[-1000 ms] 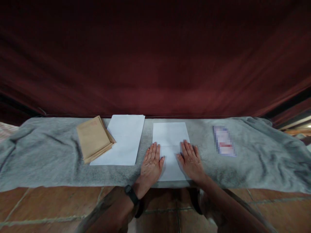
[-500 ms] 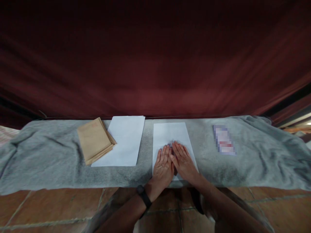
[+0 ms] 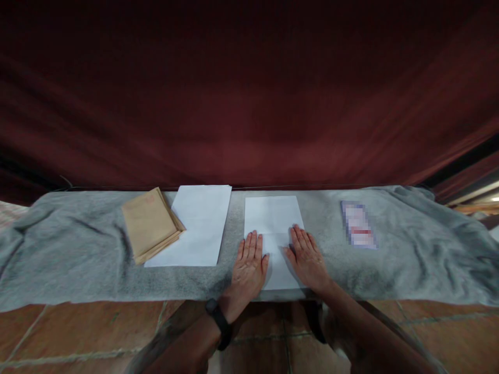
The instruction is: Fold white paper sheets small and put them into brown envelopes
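A white sheet of paper [image 3: 272, 214] lies on the grey cloth in front of me, with a faint crease running across its middle. My left hand [image 3: 249, 265] rests flat over the sheet's left edge, fingers stretched out and thumb apart. Over the right edge lies my right hand [image 3: 307, 259], also flat and open. Between the two hands the lower half of the paper shows. Neither hand holds anything.
Left of the sheet, a stack of white paper [image 3: 205, 223] lies partly under several brown envelopes [image 3: 150, 223]. A blurred purple-and-pink item [image 3: 358, 226] lies to the right. Grey cloth [image 3: 86, 249] covers the narrow surface; a dark red curtain [image 3: 249, 114] hangs behind it.
My hands were close together at the middle of the sheet. They have slid apart, left hand to the left edge and right hand to the right edge, and the crease now shows.
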Demonstrator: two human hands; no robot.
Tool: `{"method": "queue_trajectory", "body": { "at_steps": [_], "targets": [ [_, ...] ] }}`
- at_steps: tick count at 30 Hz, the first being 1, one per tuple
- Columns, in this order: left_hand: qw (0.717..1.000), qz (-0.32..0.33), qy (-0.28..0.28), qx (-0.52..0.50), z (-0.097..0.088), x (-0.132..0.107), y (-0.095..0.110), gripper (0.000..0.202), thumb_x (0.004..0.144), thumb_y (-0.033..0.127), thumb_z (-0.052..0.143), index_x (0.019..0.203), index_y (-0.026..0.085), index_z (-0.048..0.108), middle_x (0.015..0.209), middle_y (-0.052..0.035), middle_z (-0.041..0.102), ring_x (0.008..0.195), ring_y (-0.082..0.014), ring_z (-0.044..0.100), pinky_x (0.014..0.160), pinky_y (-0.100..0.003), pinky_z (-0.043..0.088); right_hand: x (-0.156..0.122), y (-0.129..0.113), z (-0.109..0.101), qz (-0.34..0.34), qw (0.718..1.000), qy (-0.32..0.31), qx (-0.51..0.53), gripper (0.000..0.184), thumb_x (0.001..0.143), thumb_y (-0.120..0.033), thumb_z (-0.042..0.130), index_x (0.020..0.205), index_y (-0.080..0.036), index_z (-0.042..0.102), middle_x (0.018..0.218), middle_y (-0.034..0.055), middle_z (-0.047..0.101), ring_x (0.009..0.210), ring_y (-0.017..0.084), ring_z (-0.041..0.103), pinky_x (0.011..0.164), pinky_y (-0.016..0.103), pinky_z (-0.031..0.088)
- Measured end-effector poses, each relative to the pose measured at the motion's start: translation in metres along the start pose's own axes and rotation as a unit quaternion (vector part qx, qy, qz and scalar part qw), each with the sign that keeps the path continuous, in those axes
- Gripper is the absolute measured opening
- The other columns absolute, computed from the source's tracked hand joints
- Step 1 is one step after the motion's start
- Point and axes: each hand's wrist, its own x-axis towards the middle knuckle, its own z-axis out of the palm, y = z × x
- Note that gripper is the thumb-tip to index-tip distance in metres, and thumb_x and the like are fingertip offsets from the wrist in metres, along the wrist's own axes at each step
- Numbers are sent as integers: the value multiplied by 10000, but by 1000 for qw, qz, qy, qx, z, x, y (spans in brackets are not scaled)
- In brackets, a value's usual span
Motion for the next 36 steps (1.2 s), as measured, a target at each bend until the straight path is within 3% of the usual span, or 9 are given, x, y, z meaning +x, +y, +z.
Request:
{"method": "queue_trajectory", "body": {
  "at_steps": [8, 12, 19, 26, 29, 36],
  "targets": [
    [999, 0, -31, 44, -10, 7, 7, 608, 1011, 283, 377, 1553, 14, 325, 1620, -210, 349, 1537, -290, 273, 1264, -521, 264, 1, 0, 0, 2, 1000, 12, -10, 644, 1063, -426, 365, 1601, -84, 273, 1575, 219, 442, 1445, 350, 436, 1191, 555, 323],
    [994, 68, -37, 77, -18, 15, 24, 561, 994, 213, 356, 1502, -18, 412, 1633, -193, 326, 1544, -283, 254, 1291, -489, 195, 7, 0, 0, 3, 1000, 11, 20, 610, 1068, -390, 333, 1600, -94, 284, 1593, 215, 418, 1477, 359, 387, 1194, 587, 312],
    [983, 157, -53, 79, -19, 17, 41, 526, 1006, 267, 419, 1417, -44, 526, 1561, -255, 432, 1519, -335, 318, 1287, -537, 177, 11, -12, 5, -80, 992, -36, 95, 581, 1084, -358, 225, 1627, -152, 217, 1645, 159, 347, 1540, 277, 279, 1216, 537, 314],
    [987, 140, -44, 72, -13, 14, 40, 532, 1021, 284, 403, 1419, -50, 518, 1550, -259, 450, 1493, -335, 374, 1289, -542, 158, 5, -5, 7, -90, 995, -47, 15, 562, 1087, -352, 250, 1569, -88, 368, 1647, 179, 333, 1533, 282, 289, 1237, 518, 271],
    [990, 123, -50, 49, -10, 12, 38, 546, 1028, 298, 386, 1442, -41, 493, 1555, -249, 450, 1497, -320, 370, 1287, -527, 164, 5, -3, 7, -94, 995, -45, 0, 560, 1083, -351, 270, 1573, -96, 365, 1651, 170, 327, 1527, 284, 302, 1237, 507, 273],
    [997, 56, -44, -29, -5, 1, 21, 590, 1054, 412, 353, 1557, 106, 359, 1656, -132, 324, 1555, -246, 247, 1273, -495, 217, 6, -2, 8, -57, 998, -31, -19, 578, 1073, -365, 336, 1600, -128, 308, 1640, 155, 360, 1496, 293, 363, 1208, 499, 318]
  ]
}}
